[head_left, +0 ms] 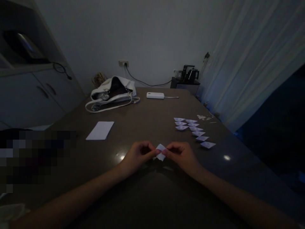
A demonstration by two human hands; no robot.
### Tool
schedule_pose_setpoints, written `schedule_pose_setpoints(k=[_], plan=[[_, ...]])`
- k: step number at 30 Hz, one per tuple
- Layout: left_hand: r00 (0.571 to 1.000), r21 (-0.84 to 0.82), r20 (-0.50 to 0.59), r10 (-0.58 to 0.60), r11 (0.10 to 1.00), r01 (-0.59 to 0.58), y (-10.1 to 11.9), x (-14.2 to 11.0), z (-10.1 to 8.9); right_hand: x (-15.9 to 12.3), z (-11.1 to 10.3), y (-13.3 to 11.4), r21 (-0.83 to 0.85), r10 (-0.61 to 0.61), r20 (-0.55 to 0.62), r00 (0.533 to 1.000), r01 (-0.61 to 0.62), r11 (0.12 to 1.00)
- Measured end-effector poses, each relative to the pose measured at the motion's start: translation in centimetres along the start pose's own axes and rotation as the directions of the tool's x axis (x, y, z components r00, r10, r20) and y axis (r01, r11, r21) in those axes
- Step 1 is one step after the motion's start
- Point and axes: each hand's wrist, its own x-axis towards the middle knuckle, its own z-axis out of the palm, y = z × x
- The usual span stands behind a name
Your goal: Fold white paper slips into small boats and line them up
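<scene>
A small folded piece of white paper [161, 147] is held up between my two hands, over the near middle of the table. My left hand [140, 155] pinches its left side between thumb and fingers. On the opposite side, my right hand [181, 155] grips the paper the same way, with both thumbs close together on its face. To the right of my hands, several small folded paper boats [196, 133] stand in two slanting rows. A stack of white paper sheets [100, 130] lies flat to the left.
Farther back on the brown table [143, 121] are a white handbag [111, 93] and a white power bank [155, 95] with a short cable. Paper scraps [206, 118] lie near the right edge. A black kettle [192, 75] stands beyond the far right corner, beside a pale curtain [235, 63].
</scene>
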Motion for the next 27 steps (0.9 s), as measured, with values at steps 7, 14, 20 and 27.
schedule_pose_setpoints(k=[7, 14, 20, 27], plan=[[0.999, -0.038, -0.019, -0.045, 0.998, 0.044, -0.1, 0.09, -0.28, 0.14, -0.19, -0.16, 0.088, 0.056, -0.021, 0.998, -0.054, 0.995], [0.996, -0.156, -0.035, -0.083, 0.985, 0.077, -0.14, 0.18, -0.07, 0.18, -0.2, 0.11, 0.145, 0.056, 0.011, 0.998, -0.057, 0.988], [0.993, -0.204, -0.083, -0.087, 0.977, 0.069, 0.03, 0.23, 0.16, 0.28, -0.04, 0.06, 0.209, 0.082, -0.016, 0.996, -0.077, 0.975], [0.994, -0.194, -0.087, -0.067, 0.98, 0.049, -0.06, 0.17, 0.15, 0.34, -0.1, -0.17, 0.159, 0.039, 0.018, 0.999, -0.042, 0.986]])
